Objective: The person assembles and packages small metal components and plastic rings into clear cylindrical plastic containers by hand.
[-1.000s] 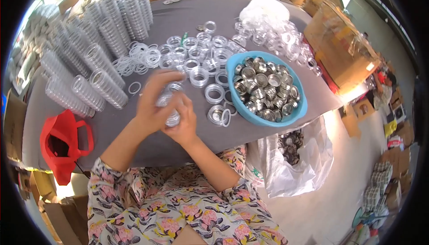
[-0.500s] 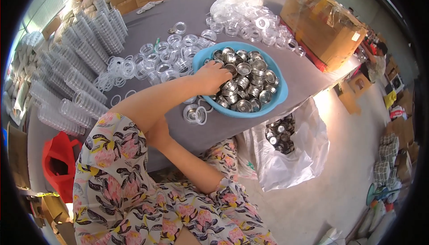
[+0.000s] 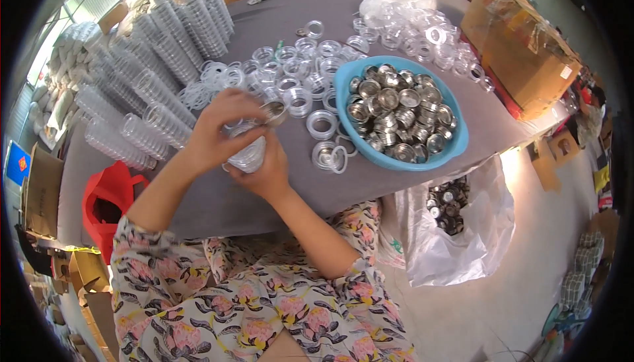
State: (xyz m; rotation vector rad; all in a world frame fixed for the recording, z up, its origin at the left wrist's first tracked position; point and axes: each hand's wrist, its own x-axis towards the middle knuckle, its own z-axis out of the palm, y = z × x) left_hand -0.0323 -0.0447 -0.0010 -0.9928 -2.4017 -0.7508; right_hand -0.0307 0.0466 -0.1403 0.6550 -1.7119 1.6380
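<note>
My left hand pinches a small round silver metal cup at its fingertips, with its thumb reaching across clear plastic. Just below, my right hand is closed round a short stack of clear round plastic pieces, held above the near side of the table. A blue basin to the right is heaped with similar silver metal cups. Between hands and basin, a clear plastic ring and a metal cup inside a clear ring lie on the cloth.
Tall stacks of clear plastic cups line the grey table's left side. Loose clear rings spread across the middle. A cardboard box stands at the far right. A white sack of metal pieces hangs by the front edge; a red bag is at left.
My left hand has come back left from the basin with a metal cup. My right hand, hidden behind the left arm before, now shows with the clear plastic stack. The view has shifted.
</note>
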